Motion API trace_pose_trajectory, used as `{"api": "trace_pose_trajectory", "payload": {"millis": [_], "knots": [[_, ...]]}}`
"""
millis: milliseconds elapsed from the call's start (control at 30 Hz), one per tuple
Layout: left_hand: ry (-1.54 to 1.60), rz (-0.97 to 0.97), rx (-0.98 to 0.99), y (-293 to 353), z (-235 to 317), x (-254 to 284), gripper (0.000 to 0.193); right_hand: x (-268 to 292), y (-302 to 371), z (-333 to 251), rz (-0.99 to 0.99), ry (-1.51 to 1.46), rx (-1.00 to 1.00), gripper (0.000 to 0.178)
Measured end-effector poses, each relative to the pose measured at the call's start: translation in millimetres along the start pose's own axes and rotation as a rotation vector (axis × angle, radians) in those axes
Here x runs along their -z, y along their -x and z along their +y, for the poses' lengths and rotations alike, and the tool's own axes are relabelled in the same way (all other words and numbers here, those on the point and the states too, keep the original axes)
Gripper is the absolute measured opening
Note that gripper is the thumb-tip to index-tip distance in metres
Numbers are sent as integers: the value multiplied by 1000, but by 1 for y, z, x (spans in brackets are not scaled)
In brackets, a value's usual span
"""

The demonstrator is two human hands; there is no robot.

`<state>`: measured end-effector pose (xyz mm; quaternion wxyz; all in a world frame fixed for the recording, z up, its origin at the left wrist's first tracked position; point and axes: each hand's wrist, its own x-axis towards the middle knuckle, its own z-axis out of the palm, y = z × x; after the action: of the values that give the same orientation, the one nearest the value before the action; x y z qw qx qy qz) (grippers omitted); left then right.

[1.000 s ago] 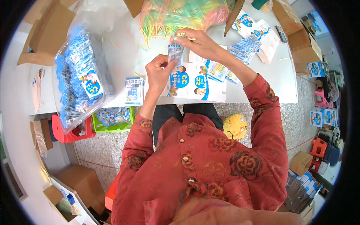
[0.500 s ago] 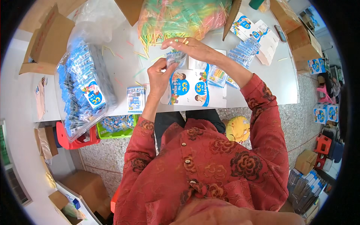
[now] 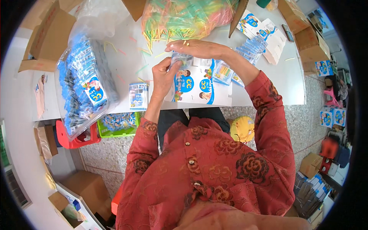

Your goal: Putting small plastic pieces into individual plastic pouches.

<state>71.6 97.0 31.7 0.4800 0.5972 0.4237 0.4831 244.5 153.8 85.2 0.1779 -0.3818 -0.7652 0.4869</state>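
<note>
Between its thumb and fingers, my left hand (image 3: 164,76) pinches a small clear packet (image 3: 183,59) with blue striped edges. My right hand (image 3: 197,49) reaches across the packet's top, fingers curved over it; short yellow ends of thin sticks show at its fingers, while the rest is hidden. Beneath the hands lies a flat printed carton (image 3: 195,90) in white and blue. To its right is a filled packet (image 3: 223,72) with coloured sticks inside. Another clear packet (image 3: 138,96) lies left of my left wrist. Beyond my hands, thin coloured sticks (image 3: 168,35) spill from a large plastic bag (image 3: 191,13).
A clear tub (image 3: 111,101) heaped with blue packets stands at the left table edge. Below it are a red stool (image 3: 78,140) and a green basket (image 3: 119,133). Overlapping packets (image 3: 251,51) and folded cartons (image 3: 274,44) lie right. Cardboard boxes (image 3: 50,36) stand around the table.
The yellow sticks at my right fingers stick out less than before, and that hand lies flatter over the packet. My left hand keeps its hold, the packet slightly more tilted.
</note>
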Motion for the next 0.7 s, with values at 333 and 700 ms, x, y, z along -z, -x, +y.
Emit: {"api": "trace_pose_trajectory", "payload": {"millis": [333, 700], "knots": [[58, 50, -25, 8, -16, 9, 16, 16, 12, -23, 19, -42, 107, 57], [82, 60, 25, 19, 2, 13, 13, 9, 10, -24, -46, -90, 147, 61]]}}
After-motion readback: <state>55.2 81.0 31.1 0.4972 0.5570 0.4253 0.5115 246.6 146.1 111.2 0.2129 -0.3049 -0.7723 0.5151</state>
